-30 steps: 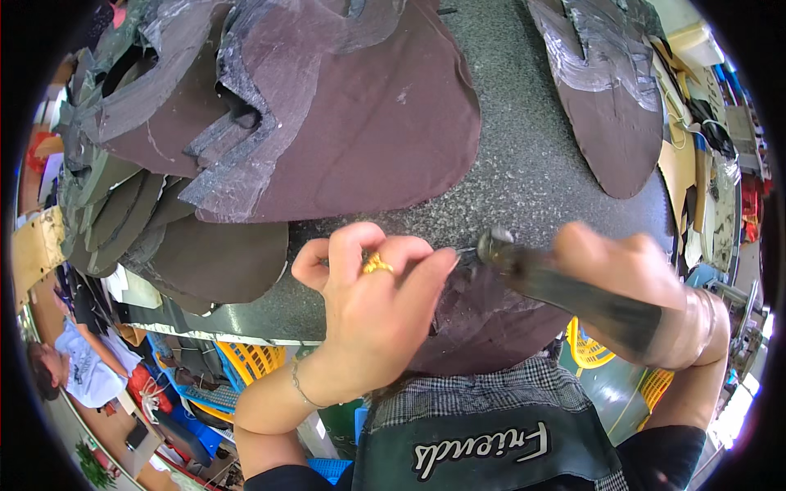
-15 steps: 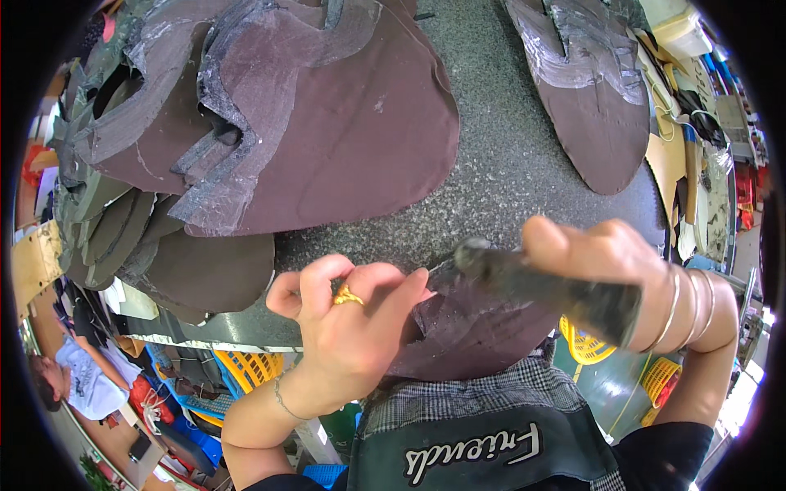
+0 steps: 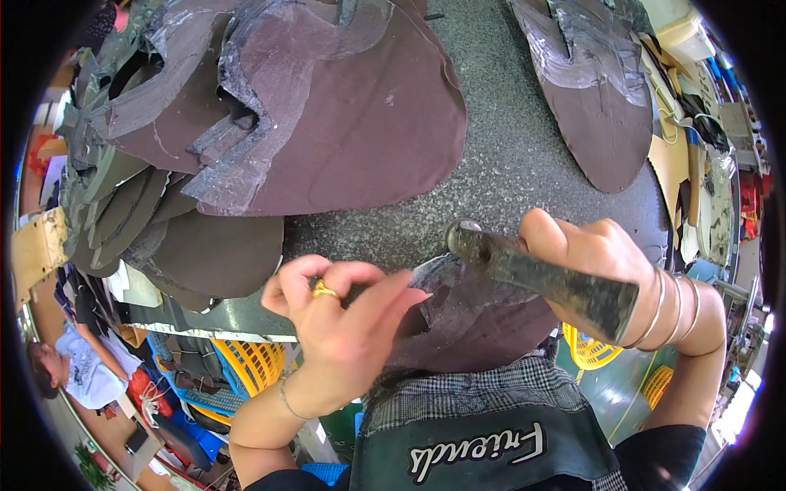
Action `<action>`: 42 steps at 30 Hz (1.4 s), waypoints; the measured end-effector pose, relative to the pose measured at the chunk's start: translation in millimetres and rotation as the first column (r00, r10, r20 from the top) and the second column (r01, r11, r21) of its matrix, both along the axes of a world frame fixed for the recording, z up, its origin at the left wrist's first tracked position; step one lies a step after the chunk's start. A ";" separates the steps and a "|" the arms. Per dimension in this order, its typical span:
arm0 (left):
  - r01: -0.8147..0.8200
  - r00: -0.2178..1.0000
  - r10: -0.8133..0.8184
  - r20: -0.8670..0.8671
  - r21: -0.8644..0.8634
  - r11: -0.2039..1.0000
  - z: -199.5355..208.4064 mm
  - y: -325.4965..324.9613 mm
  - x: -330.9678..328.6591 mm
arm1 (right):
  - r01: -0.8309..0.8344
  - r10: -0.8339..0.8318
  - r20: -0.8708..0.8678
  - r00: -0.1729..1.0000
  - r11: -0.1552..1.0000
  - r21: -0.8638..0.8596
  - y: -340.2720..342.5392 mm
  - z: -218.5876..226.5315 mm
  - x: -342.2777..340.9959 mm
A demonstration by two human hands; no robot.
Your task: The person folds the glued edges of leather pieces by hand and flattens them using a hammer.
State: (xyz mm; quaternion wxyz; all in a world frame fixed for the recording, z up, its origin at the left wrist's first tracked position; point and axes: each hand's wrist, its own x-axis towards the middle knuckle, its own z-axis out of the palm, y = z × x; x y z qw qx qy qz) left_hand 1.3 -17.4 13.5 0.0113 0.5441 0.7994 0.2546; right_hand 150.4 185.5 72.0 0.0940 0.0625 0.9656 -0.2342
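Big brown sheets (image 3: 377, 139) hogged the worktable's (image 3: 491, 164) left side, another brown panel (image 3: 602, 139) its right edge. Speckled dark top, yellow basket (image 3: 255, 364) below. The right hand (image 3: 585, 250) gripped a hammer (image 3: 557, 286); the left hand (image 3: 344, 323) had fingers bunched narrow (pinching? couldn't tell tbh) by the smaller brown piece (image 3: 483, 327), near edge.

It is bright in the middle of the frame. The strongest light is at the lower right edge, so white that things there get lost, with a little purple around it. The green floor (image 3: 610, 397) near it is shiny. The dark table top (image 3: 499, 139) has a soft, grey shine. The hammer (image 3: 544, 276) looks mostly clear, with a small bright spot on its round end. Black fills the corners, and things near the round rim look bent, squashed and fuzzy.
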 end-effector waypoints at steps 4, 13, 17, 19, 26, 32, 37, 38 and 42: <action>0.008 0.996 -0.003 -0.088 0.057 0.998 -4.4 -2.9 7.5 | -0.126 0.140 -0.104 0.985 0.984 0.129 -1.1 8.0 -11.4; 0.029 0.987 -0.025 -0.160 0.023 0.999 -6.3 -10.1 12.0 | -0.110 0.110 0.024 0.994 0.994 -0.008 -5.8 10.8 -25.7; 0.023 0.986 -0.016 -0.166 0.040 0.999 -7.8 -9.0 12.5 | -0.155 0.156 0.023 0.987 0.987 -0.038 -6.6 8.7 -31.8; -0.052 0.985 0.056 -0.160 0.025 0.998 -7.1 -13.0 14.0 | -0.152 0.155 0.040 0.987 0.986 -0.063 -3.4 7.5 -31.6; -0.199 0.980 0.198 0.021 0.084 0.976 -16.2 -14.8 38.6 | -0.107 0.126 -0.146 0.981 0.986 0.131 -4.4 -10.4 -18.1; -0.262 0.961 0.245 0.126 0.145 0.954 -21.5 -18.5 51.6 | -0.164 0.199 -0.169 0.965 0.966 0.202 -5.2 -10.6 -19.8; -0.247 0.965 0.235 0.116 0.106 0.963 -15.4 -16.7 53.4 | -0.176 0.212 -0.184 0.960 0.964 0.198 -8.7 -9.4 -28.3; -0.231 0.970 0.222 0.094 0.093 0.969 -14.6 -16.9 53.1 | -0.159 0.201 -0.235 0.951 0.970 0.185 -10.0 -9.9 -30.7; -0.204 0.979 0.202 0.025 0.082 0.976 -15.8 -18.5 52.1 | -0.244 0.262 -0.114 0.958 0.958 0.153 -9.9 1.0 -38.8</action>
